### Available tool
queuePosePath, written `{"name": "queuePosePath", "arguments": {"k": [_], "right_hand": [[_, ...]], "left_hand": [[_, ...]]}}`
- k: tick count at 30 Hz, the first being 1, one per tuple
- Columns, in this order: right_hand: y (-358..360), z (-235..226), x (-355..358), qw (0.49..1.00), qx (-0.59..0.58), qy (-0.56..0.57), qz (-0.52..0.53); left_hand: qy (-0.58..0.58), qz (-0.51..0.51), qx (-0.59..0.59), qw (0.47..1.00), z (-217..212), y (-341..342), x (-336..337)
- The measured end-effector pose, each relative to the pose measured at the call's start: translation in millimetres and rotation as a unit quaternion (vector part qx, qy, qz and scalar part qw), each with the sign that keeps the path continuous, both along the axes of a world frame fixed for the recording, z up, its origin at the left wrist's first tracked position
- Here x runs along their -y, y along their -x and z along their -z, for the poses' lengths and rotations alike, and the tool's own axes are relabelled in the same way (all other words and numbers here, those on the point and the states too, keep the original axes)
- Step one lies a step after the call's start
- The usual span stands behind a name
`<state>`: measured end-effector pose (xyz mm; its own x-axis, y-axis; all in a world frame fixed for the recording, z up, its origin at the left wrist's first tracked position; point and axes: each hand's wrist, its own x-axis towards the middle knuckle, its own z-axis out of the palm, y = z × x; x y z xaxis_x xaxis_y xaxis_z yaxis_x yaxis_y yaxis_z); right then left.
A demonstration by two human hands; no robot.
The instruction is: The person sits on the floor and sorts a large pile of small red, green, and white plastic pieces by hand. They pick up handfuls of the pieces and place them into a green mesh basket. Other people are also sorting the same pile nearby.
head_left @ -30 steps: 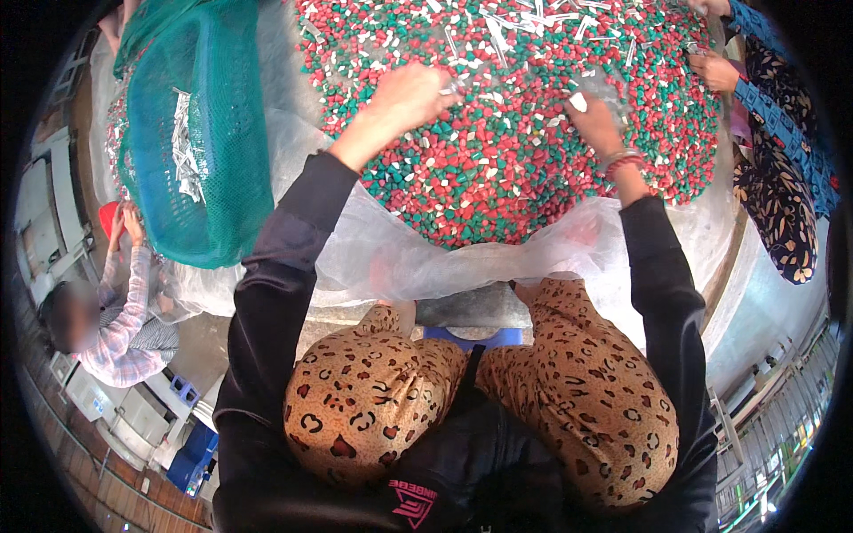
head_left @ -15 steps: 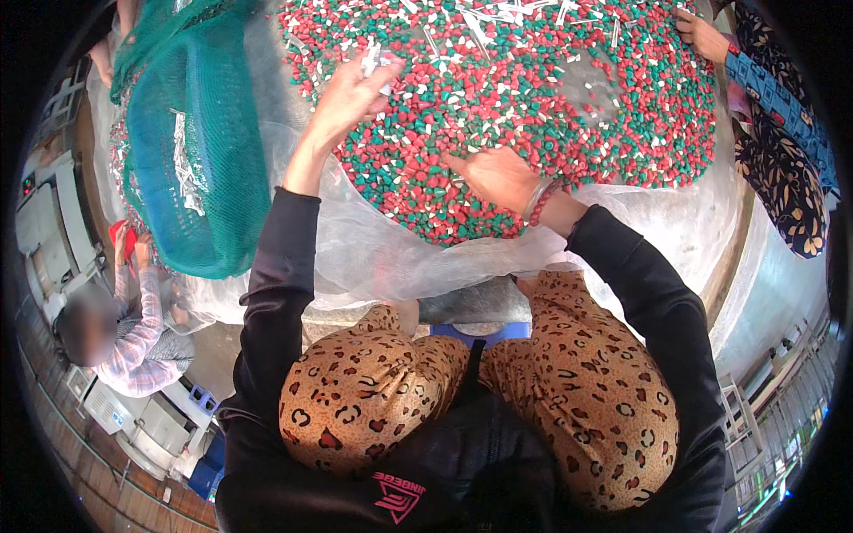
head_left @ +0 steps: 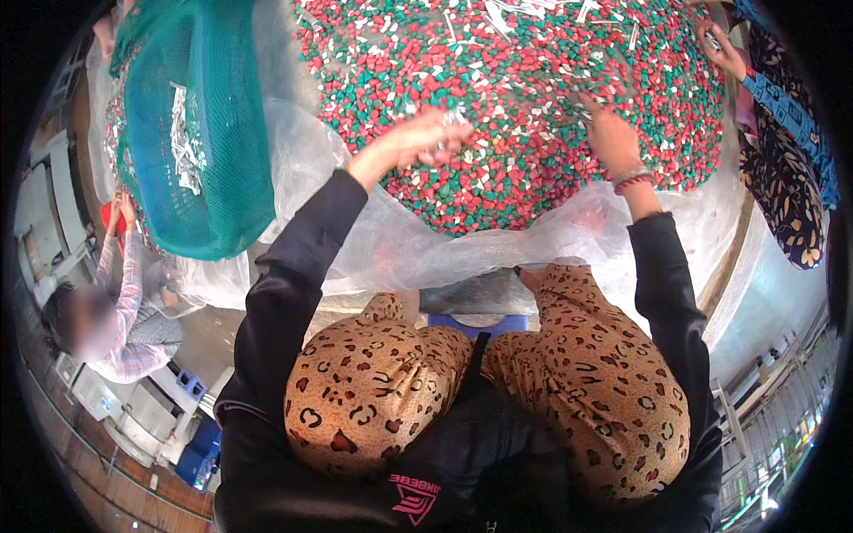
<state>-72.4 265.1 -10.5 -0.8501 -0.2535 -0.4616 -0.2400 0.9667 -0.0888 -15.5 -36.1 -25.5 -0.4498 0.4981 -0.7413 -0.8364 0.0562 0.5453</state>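
Observation:
A wide layer of small red, green and white plastic pieces [head_left: 480, 191] lies before me on a translucent sheet. Low over its left-middle part is my left hand [head_left: 418, 140], closed around some white plastic pieces [head_left: 454, 117]; motion blurs its fingertips. My right hand [head_left: 613, 140] is farther right, with a bracelet at the wrist. Its index finger stretches out to the pieces and looks smeared; I see nothing held in it. Around both hands, white bits are mixed among the red and green ones.
To the left stands a basket lined with green netting [head_left: 240, 160], with white sticks [head_left: 185, 147] in it. Another person's hand [head_left: 724, 53] reaches in at the far right. A person in a plaid shirt [head_left: 133, 289] sits at the left. The sheet's near edge [head_left: 426, 258] hangs toward my knees.
My left hand has moved right and nearer, still with white pieces. My right hand has swung right and slightly away from me. The co-worker's hand at the right has shifted a little.

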Motion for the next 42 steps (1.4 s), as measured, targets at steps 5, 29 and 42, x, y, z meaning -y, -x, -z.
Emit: {"name": "queuePosePath", "arguments": {"k": [5,29,42], "right_hand": [[14.1,1.4,-33.6,0.979,-0.025,0.182,0.090],[89.6,39.1,110.5,0.971,-0.070,0.223,-0.041],[-7.3,13.4,94.2,0.948,0.007,0.297,-0.111]], "left_hand": [[0.093,-0.060,-0.085,0.990,12.5,31.3,40.7],[0.345,0.132,-0.536,0.759,-12.4,54.1,-14.4],[0.500,0.212,-0.534,0.648,4.7,130.6,0.2]]}}
